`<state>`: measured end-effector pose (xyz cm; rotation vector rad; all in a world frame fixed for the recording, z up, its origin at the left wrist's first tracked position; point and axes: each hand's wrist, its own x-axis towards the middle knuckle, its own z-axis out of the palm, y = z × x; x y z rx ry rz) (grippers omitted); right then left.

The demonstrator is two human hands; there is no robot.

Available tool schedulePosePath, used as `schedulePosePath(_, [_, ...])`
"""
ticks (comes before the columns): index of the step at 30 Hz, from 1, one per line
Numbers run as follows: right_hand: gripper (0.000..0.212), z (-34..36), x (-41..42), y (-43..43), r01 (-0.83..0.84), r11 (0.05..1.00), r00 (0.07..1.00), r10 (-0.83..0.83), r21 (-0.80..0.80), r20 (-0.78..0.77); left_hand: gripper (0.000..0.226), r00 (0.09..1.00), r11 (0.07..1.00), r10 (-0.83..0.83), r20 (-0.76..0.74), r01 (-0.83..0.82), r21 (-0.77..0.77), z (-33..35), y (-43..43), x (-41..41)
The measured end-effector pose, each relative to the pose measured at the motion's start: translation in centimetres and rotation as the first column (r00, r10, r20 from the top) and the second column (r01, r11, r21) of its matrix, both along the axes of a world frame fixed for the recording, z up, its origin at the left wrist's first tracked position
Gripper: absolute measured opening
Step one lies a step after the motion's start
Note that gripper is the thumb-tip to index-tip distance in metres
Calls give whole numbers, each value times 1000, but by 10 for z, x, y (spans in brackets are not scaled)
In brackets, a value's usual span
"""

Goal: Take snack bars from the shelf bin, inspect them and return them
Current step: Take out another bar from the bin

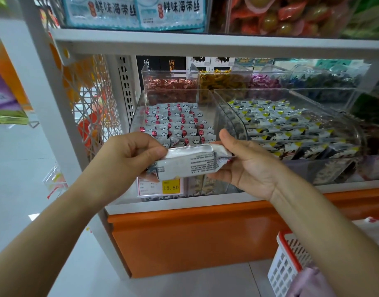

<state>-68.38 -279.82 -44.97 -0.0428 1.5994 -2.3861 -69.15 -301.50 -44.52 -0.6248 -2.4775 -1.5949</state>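
I hold one white-wrapped snack bar [190, 162] flat in front of the shelf, its printed back side turned up toward me. My left hand [128, 155] pinches its left end and my right hand [242, 166] grips its right end, thumb on top. Just behind the bar stands the clear shelf bin [139, 112], filled with rows of the same white bars marked with red dots and clouds.
A second clear bin [356, 133] to the right holds black, white and yellow bars. Smaller bins of wrapped candy [169, 82] sit behind. A yellow price tag [171, 187] hangs on the shelf front. A white basket with a red rim [285, 266] stands at lower right.
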Motion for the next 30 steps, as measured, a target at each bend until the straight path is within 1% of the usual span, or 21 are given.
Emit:
schedulePosePath(2, [46,-2,-1,-1,26,1000,1000,-26,2,-6,18,1000,1000,-5,4,5,31,0,1,0])
schedulePosePath(4, [42,-3,-1,-1,70,998,998,-70,-5,-6,23,999,996,-24,33,21,82,1,0,1])
schedulePosePath(5, [41,-3,-2,-1,97,995,995,-97,-8,-2,24,998,996,-49,51,45,83,2,1,2])
schedulePosePath(6, [40,-4,-3,-1,123,992,992,-123,-7,0,27,996,996,-75,56,72,48,2,1,3])
schedulePosePath(8, [37,-6,-4,1,162,987,987,-162,-1,-16,38,994,992,-100,40,102,-74,1,1,4])
schedulePosePath(10, [39,-6,-6,2,162,987,984,-163,-10,-66,37,997,989,-70,14,71,-133,-1,1,4])
schedulePosePath(11, [42,-5,-6,3,142,989,984,-144,-31,-102,34,998,992,-57,16,59,-115,-2,3,3])
schedulePosePath(13, [45,-3,-5,2,71,996,975,-79,-46,-208,34,996,998,-55,71,55,0,-4,5,1])
schedulePosePath(14, [47,-4,-6,1,63,998,960,-56,14,-274,34,993,997,-61,100,57,45,-5,7,0])
schedulePosePath(15, [48,-4,-6,-1,93,989,940,-49,116,-338,32,992,996,-62,114,55,65,-5,9,-2])
schedulePosePath(16, [46,-4,-8,-3,163,962,916,-64,220,-397,28,992,996,-59,113,51,73,-4,11,-3])
schedulePosePath(17, [38,-3,-10,-5,248,926,889,-101,285,-446,25,993,996,-52,101,44,79,-4,14,-4])
schedulePosePath(18, [28,0,-14,-7,314,900,866,-141,301,-480,24,996,996,-40,84,32,87,-3,17,-6])
schedulePosePath(20, [13,10,-23,-11,393,871,832,-200,295,-517,28,999,998,27,37,-29,61,1,25,-14])
schedulePosePath(22, [7,22,-39,-10,499,798,776,-238,338,-584,33,990,991,135,-41,-136,-14,5,36,-32])
schedulePosePath(24, [11,36,-60,-9,580,717,730,-248,386,-637,39,969,958,224,-107,-239,-159,8,48,-60])
schedulePosePath(25, [14,43,-71,-8,599,691,721,-248,403,-646,41,961,931,245,-129,-271,-247,8,54,-77])
schedulePosePath(27, [18,53,-91,-8,619,651,717,-242,439,-654,44,942,843,286,-175,-334,-422,6,63,-111])
schedulePosePath(28, [16,57,-100,-8,626,630,718,-235,461,-655,47,932,786,314,-181,-361,-502,5,65,-126])
schedulePosePath(30, [13,59,-116,-8,641,564,723,-215,520,-657,59,921,673,358,-157,-371,-640,2,66,-153])
